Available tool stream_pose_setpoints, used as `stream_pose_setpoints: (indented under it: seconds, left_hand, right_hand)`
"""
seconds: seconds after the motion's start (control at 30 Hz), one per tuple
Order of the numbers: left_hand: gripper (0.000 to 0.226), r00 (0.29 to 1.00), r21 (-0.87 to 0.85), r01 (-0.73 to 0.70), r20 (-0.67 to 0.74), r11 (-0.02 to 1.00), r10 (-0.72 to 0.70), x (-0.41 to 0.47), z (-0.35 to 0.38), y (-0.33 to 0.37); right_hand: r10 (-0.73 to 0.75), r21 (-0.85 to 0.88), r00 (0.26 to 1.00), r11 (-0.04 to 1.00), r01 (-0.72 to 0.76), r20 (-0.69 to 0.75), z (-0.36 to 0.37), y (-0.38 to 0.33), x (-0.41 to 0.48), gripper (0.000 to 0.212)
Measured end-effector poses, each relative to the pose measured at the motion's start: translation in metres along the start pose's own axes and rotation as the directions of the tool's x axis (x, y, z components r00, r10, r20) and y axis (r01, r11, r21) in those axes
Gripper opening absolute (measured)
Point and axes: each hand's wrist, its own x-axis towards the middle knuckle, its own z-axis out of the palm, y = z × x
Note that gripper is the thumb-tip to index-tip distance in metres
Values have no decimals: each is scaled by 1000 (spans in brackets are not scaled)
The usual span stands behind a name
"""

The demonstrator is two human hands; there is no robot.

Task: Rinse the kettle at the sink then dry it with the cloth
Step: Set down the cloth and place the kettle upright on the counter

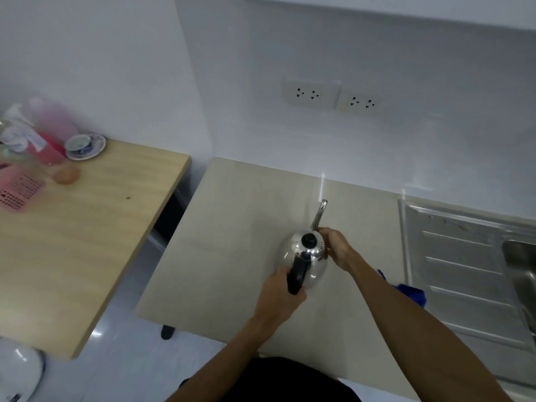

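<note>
You see a round, mirror-polished steel kettle (304, 261) with a glossy black plastic handle, a smooth matt beige countertop (232, 242), a ribbed brushed-steel sink drainboard (458, 256), and a pale wood-grain table (87, 227).

kettle (304, 256) shiny silver, black handle | cloth (412, 293) blue | basket (17, 190) pink

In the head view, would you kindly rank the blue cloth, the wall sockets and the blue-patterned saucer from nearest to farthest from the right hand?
From the right hand:
1. Blue cloth, just right of that forearm, on the counter.
2. White wall sockets, up on the back wall.
3. Blue-patterned saucer, far left on the wooden table.
</note>
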Motion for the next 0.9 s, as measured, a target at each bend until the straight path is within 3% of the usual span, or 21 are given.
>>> stream_pose_setpoints:
  seconds: [0.33,0.73,0.9]
  left_hand:
    - [29,995,81,-86,-47,993,90,16,-28,-9]
    - [29,972,215,-210,-61,954,228,108,-135,-22]
    - [22,953,299,-290,6,909,302,151,-172,-14]
  right_hand:
    - [53,89,997,995,-48,-58,9,8,11,22]
    - [73,277,986,960,-30,-147,52,-5,36,21]
    - [76,346,988,938,-26,-133,73,-34,53,15]
